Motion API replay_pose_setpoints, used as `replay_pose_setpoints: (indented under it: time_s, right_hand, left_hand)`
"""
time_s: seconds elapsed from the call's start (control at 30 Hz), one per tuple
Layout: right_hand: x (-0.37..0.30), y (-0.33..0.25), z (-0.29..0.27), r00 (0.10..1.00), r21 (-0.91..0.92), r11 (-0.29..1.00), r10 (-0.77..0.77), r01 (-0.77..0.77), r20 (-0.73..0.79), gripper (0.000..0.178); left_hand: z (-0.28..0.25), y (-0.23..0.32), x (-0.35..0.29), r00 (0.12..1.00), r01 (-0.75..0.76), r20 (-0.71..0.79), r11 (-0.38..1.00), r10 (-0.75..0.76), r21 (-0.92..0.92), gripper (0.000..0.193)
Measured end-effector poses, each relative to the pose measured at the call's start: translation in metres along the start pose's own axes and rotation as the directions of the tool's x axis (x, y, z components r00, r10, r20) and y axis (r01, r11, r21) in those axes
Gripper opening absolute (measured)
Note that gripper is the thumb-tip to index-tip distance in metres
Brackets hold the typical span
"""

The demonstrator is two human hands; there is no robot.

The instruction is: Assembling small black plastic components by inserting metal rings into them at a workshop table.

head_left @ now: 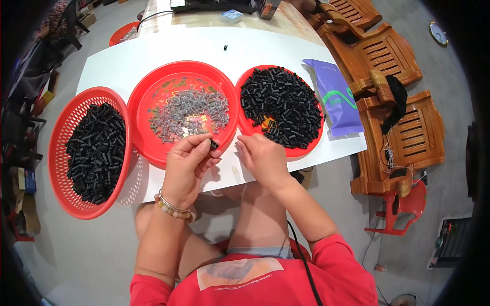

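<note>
My left hand (187, 159) pinches a small black plastic piece (214, 146) between thumb and fingertips, with one open end facing up. Just across from it, my right hand (264, 157) has its thumb and forefinger pressed together; whatever may be between them is too small to make out. Both hands are above the near edge of the white board (286, 48). Beyond my left hand, a round red tray (140, 109) holds a heap of small silvery coil springs (191, 113). A second red tray (310, 147), beyond my right hand, is piled with short black cylindrical pieces (278, 104).
A red perforated basket (57, 148) full of longer black parts (96, 153) stands at the left. One small black piece (225, 47) lies apart near the far edge. At the right rests a purple packet (337, 99), beside wooden chairs (388, 56).
</note>
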State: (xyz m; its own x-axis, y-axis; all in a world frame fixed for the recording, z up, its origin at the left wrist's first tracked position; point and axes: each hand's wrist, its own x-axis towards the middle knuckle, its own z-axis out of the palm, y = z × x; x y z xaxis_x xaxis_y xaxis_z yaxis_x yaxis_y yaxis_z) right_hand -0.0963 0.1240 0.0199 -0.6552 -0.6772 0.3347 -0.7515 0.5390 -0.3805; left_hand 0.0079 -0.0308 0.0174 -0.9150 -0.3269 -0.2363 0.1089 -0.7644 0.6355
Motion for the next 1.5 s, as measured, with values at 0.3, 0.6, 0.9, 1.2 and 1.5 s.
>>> replay_pose_setpoints:
  time_s: [0.3,0.6,0.9,1.2,1.5]
  right_hand:
    - [-0.009,0.010,0.019,0.999,0.021,0.998,-0.052,0.052,0.007,0.009]
    - [-0.003,-0.033,-0.022,0.971,0.888,0.405,0.185,-0.218,0.155,0.011]
    - [0.002,-0.033,-0.006,0.989,0.781,0.624,0.089,0.038,-0.120,0.011]
    - [0.001,-0.036,-0.008,0.991,0.746,0.661,0.134,-0.074,-0.021,0.018]
    - [0.024,0.060,-0.036,0.981,-0.030,0.988,0.149,-0.154,-0.123,0.010]
  left_hand:
    - [-0.005,0.004,0.000,0.994,0.103,0.047,0.977,-0.095,-0.188,0.017]
    - [-0.001,-0.001,0.001,0.991,0.129,0.044,0.976,-0.124,-0.176,0.015]
    - [0.000,-0.004,0.001,0.979,0.167,0.151,0.964,-0.137,-0.207,0.015]
    - [0.006,-0.006,0.000,0.988,0.150,0.069,0.979,-0.141,-0.136,0.018]
    - [0.000,0.003,0.001,0.990,0.124,0.092,0.963,-0.105,-0.240,0.026]
